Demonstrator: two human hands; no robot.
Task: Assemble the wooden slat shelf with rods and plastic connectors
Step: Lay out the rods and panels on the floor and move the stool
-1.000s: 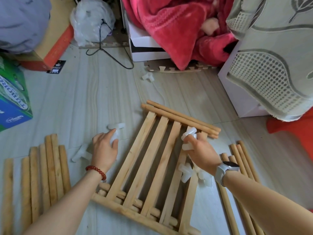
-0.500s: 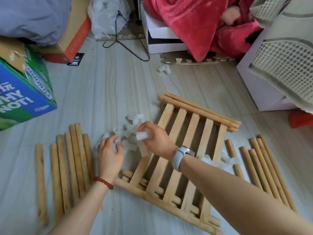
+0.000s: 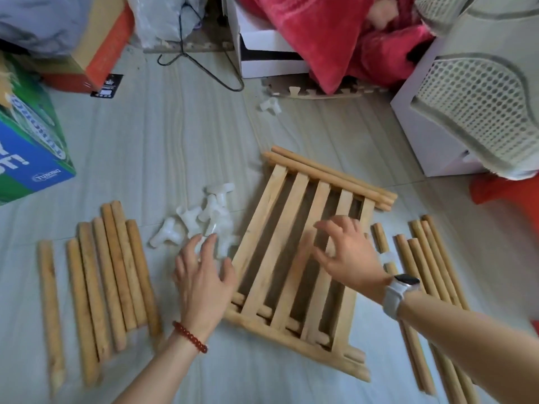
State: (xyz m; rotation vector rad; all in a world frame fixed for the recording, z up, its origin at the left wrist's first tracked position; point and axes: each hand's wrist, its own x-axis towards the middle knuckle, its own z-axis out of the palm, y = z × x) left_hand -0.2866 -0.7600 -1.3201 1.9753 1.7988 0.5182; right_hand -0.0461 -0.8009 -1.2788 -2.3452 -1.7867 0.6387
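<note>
A wooden slat panel lies flat on the floor in the middle. Left of it sits a pile of several white plastic connectors. My left hand is spread open, fingertips at the near edge of that pile. My right hand hovers over the slats with fingers spread, holding nothing. Several short wooden rods lie in a row at the left, and several longer rods lie at the right. One connector lies among the right rods, just past my right hand.
A lone white connector lies farther back on the floor. A green and blue box stands at the left, a white box with a red blanket at the back, a white cabinet at the right.
My right hand let go of a connector at the left pile and moved right, over the slats. My left hand stayed by the pile with fingers spread. The camera view shifted slightly.
</note>
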